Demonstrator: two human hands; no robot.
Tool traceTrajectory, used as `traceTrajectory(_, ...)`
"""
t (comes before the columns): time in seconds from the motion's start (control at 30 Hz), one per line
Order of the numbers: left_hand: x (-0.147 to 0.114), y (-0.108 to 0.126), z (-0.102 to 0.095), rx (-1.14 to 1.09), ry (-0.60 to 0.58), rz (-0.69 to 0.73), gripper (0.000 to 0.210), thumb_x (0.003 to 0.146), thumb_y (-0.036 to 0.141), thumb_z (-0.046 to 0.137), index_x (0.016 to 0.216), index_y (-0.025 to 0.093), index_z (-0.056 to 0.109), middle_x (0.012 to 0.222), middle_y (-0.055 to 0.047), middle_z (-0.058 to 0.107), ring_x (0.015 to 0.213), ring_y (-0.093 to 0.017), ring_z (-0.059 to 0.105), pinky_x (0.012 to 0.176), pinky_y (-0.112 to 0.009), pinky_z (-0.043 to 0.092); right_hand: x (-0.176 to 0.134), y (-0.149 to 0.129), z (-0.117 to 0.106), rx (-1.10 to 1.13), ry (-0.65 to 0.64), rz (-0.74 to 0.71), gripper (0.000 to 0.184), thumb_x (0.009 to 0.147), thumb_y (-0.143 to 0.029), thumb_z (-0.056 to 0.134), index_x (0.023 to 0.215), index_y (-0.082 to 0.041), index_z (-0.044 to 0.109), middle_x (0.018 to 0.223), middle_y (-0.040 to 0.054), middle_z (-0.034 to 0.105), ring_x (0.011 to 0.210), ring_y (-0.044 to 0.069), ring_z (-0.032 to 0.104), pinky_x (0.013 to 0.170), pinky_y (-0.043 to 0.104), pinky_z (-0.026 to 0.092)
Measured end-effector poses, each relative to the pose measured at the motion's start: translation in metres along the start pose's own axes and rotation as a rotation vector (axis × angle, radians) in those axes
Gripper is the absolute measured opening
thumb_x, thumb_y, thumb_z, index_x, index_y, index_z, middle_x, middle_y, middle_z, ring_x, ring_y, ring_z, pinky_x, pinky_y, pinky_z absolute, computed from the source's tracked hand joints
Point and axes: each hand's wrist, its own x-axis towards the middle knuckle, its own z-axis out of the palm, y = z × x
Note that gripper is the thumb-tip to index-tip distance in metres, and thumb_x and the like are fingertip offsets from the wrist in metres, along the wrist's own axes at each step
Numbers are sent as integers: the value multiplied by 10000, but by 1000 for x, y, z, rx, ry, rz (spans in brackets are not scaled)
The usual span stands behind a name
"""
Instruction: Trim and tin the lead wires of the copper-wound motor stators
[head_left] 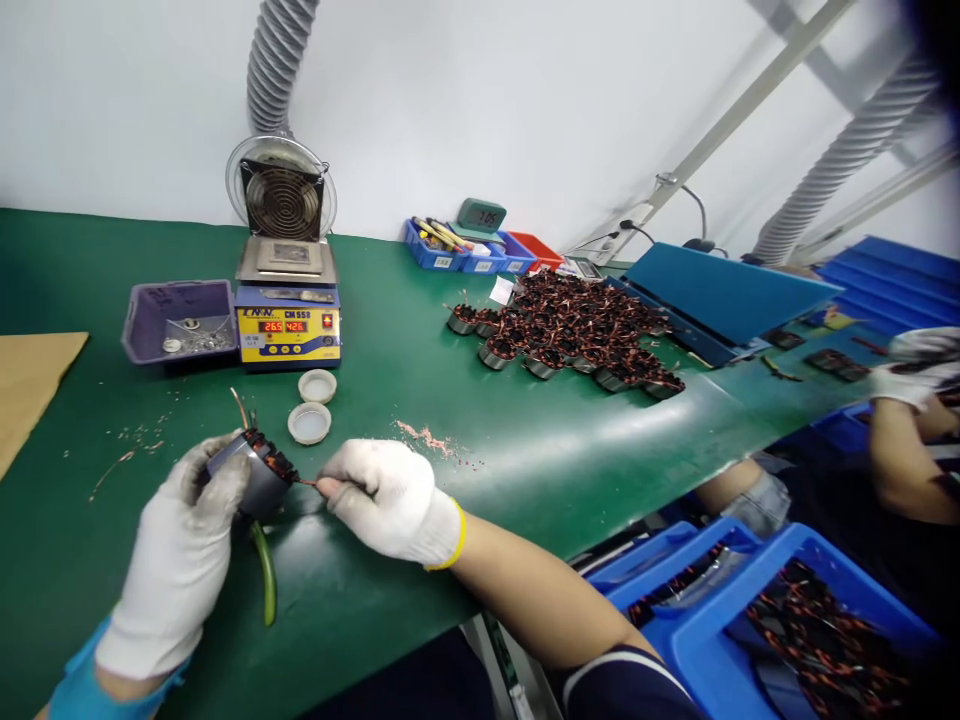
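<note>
The left hand (180, 550) is closed around the metal side of a coil (259, 480), thumb pressed against it, at the front part of the table (540, 480). The right hand (386, 500) pinches a copper wire (307, 483) projecting from the coil between thumb and fingers. A green handle (268, 585) extends below the coil toward the front edge. Two small dishes (310, 424) rest behind the hands, just before the yellow-fronted unit (290, 335). Further coils (570, 330) are grouped toward the far edge.

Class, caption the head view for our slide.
White-gloved left hand grips a cylindrical grey-sided coil; white-gloved right hand pinches its thin copper wire.
</note>
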Motion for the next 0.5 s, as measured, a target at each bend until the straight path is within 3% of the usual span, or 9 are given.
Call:
traceTrajectory(0.13,-11,7,4,-176,-280,-134,767,707,668,770,1328,267,566,1257,-78,703,992,-314,689,697,-348,599,-3,-8,-16,-448,88,-385,224,1015,-309,480,935,-182,646,764,23,684,657,145,621,622,281,441)
traceTrajectory(0.23,-14,5,2,-236,-340,-105,904,591,509,921,1375,313,514,1399,-54,634,1199,-325,629,794,-292,587,-9,-25,-32,-558,99,-521,245,1027,-266,444,933,-163,645,722,21,650,631,159,587,584,308,409)
traceTrajectory(0.3,-14,2,-1,-194,-389,-48,713,653,549,883,1260,294,608,1232,-32,711,1144,-282,652,842,-271,565,-15,-40,-40,-592,82,-542,224,1005,-242,468,900,-162,649,699,22,627,617,178,558,567,338,386)
traceTrajectory(0.37,-13,-1,-4,-120,-540,-124,473,781,667,729,980,239,708,825,-17,734,830,-239,694,752,-296,577,-20,-51,-44,-577,29,-544,205,986,-229,482,894,-164,653,705,31,625,619,191,545,563,357,371)
traceTrajectory(0.4,-13,-3,-5,-88,-617,-190,492,822,708,652,837,220,712,676,-10,684,702,-223,663,699,-307,576,-22,-53,-45,-546,4,-546,211,988,-227,476,892,-164,654,701,32,623,618,190,544,563,356,367)
traceTrajectory(0.47,-16,-5,-4,-82,-708,-289,548,826,738,623,734,206,716,617,-14,659,640,-207,627,669,-304,568,-24,-52,-47,-459,3,-542,241,1009,-233,450,890,-171,651,684,28,620,611,177,546,563,339,363)
traceTrajectory(0.5,-18,-6,-3,-107,-720,-301,538,799,735,662,809,205,750,677,-19,692,663,-200,635,675,-291,565,-23,-49,-48,-408,31,-524,251,1020,-239,445,884,-176,647,678,22,622,608,167,552,567,327,367)
